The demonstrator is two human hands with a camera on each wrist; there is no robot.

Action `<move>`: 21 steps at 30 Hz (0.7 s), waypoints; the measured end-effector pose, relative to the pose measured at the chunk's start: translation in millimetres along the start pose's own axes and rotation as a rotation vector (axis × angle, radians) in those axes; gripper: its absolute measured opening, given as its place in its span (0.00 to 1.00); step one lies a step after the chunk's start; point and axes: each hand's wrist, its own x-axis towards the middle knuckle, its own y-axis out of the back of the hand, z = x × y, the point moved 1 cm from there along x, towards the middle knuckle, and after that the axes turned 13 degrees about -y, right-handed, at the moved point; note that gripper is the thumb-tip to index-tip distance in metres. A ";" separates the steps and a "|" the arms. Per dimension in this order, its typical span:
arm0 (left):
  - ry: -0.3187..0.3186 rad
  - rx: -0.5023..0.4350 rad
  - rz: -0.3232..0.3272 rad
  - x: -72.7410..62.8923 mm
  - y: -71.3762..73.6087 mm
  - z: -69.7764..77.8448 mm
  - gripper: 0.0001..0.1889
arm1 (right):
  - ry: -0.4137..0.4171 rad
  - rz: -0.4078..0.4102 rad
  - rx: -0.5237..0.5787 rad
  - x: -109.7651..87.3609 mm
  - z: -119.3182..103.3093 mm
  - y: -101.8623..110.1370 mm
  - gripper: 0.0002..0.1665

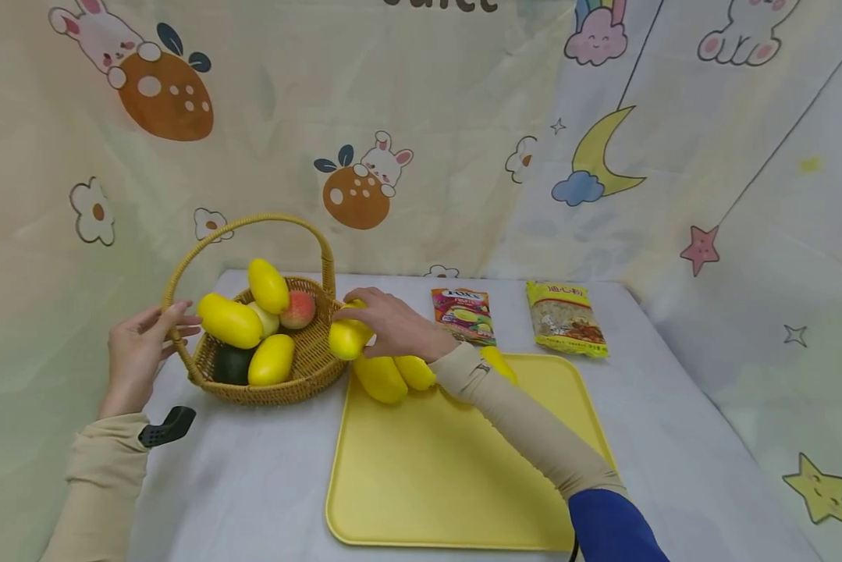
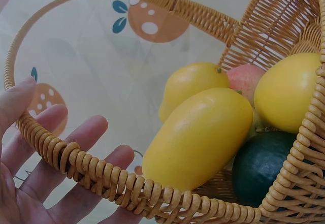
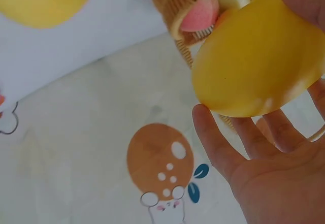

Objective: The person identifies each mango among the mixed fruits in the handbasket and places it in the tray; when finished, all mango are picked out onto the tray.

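Note:
My left hand holds the wicker basket where its handle meets the rim, thumb on one side and fingers on the other. Inside lie several yellow mangoes, a pink peach, a pale round fruit and a dark green fruit. At the basket's right edge, my right hand grips another yellow mango. The right wrist view shows this mango between thumb and fingertips, with the basket's opening behind it.
A yellow tray sits right of the basket, with several yellow fruits along its far edge, partly hidden by my right arm. Behind it lie a red candy packet and a yellow food bag. A printed cloth hangs behind the table.

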 end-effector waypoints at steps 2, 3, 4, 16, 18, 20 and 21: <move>0.002 -0.022 0.000 -0.2 0.5 0.2 0.21 | -0.016 0.007 0.003 -8.2 6.6 2.3 0.35; 0.001 -0.031 0.001 -0.2 0.5 0.2 0.20 | -0.024 0.008 0.003 -12.4 10.0 3.3 0.35; 0.001 -0.034 0.001 -0.2 0.6 0.3 0.20 | -0.034 0.010 0.005 -16.6 13.5 4.0 0.35; -0.010 -0.076 0.000 0.0 0.4 0.4 0.18 | -0.109 0.062 0.041 -65.1 51.8 8.6 0.34; -0.010 -0.071 -0.001 0.0 0.4 0.5 0.18 | -0.120 0.079 0.047 -72.4 58.1 8.4 0.33; -0.010 -0.068 0.000 0.1 0.2 0.8 0.17 | -0.140 0.084 0.054 -80.3 63.5 9.2 0.33; -0.010 -0.066 0.000 0.2 0.0 1.0 0.16 | -0.152 0.084 0.056 -84.5 66.4 9.3 0.33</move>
